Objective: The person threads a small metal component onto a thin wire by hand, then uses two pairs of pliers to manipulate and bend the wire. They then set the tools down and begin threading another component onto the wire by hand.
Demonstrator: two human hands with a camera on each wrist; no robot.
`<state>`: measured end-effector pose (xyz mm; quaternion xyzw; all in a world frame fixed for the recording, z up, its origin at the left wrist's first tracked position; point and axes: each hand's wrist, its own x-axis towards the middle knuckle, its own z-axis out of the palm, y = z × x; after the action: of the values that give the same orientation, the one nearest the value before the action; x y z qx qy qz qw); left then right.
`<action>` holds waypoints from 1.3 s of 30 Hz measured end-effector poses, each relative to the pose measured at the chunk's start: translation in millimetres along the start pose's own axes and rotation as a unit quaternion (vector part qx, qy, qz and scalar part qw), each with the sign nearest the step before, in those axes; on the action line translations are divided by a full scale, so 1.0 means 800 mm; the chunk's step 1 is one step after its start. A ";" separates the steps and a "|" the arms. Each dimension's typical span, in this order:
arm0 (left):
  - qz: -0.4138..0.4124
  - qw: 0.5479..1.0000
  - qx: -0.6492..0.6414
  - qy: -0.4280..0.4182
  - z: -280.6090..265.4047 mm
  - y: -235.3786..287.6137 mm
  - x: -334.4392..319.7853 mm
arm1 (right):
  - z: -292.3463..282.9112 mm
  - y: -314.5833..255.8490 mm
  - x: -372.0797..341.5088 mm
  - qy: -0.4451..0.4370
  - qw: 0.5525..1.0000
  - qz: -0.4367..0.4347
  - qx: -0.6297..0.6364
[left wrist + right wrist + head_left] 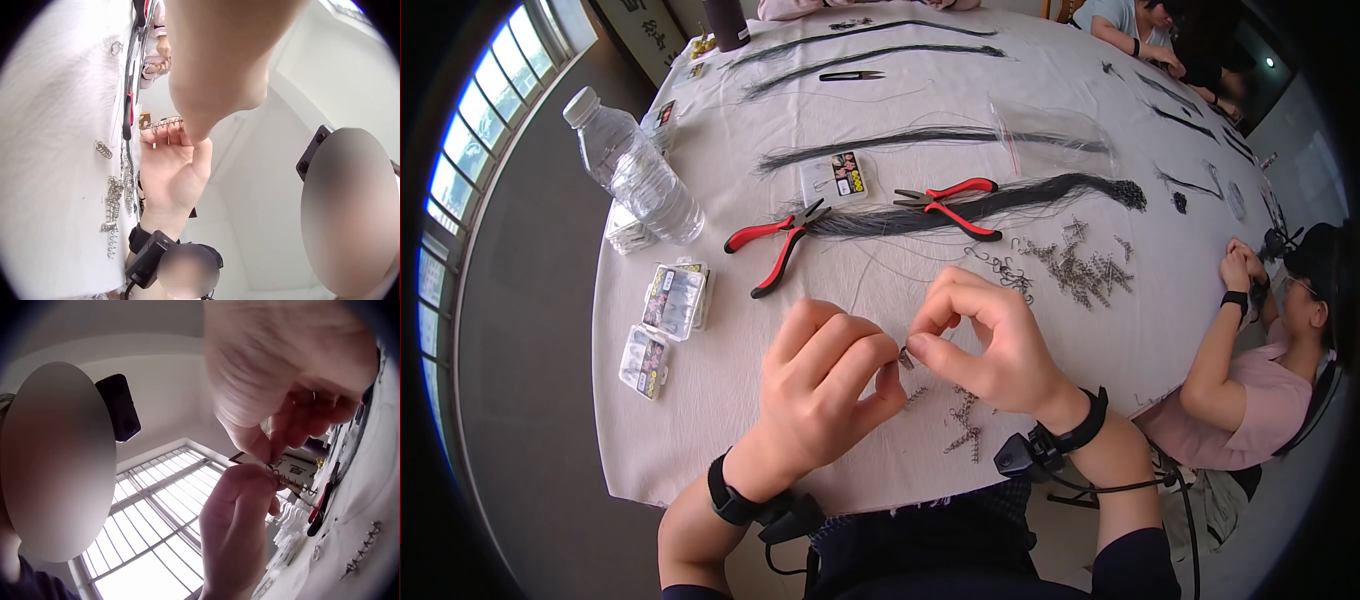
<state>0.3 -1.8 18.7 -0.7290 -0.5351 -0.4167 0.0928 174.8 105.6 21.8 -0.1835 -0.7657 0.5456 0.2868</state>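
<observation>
- Bench (710, 435): cloth-covered.
- Left hand (825, 372): fingers clamped on the spring (296, 485).
- Right hand (992, 335): fingers apparently pinching one end.
- Spring: above the bench; a slipping pinch could fling it among loose springs (1085, 268).

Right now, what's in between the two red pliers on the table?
In the head view, a bundle of thin black strands lies between the left pliers and the right pliers; a clear box sits just beyond it.

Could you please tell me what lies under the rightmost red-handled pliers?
The rightmost red-handled pliers lie across a bundle of dark strands, which shows on both sides of them; whatever is directly beneath them is covered.
</observation>
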 end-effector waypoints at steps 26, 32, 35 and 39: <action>-0.150 0.980 -0.130 0.017 -0.001 0.002 -0.002 | 0.001 -0.005 0.002 0.046 0.984 -0.138 -0.106; -0.154 0.978 -0.136 0.024 -0.001 0.002 -0.002 | 0.001 -0.003 0.002 0.063 0.977 -0.149 -0.139; -0.167 0.974 -0.149 0.024 -0.002 0.006 0.000 | 0.001 -0.005 0.002 0.058 0.981 -0.136 -0.124; -0.165 0.973 -0.157 0.033 -0.004 0.002 -0.002 | -0.001 -0.006 0.003 0.045 0.988 -0.116 -0.090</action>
<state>-0.1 -5.2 19.9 -0.6214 -0.5726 -0.5294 -0.0754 174.0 105.8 27.3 -0.1431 -0.8144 0.4285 0.3642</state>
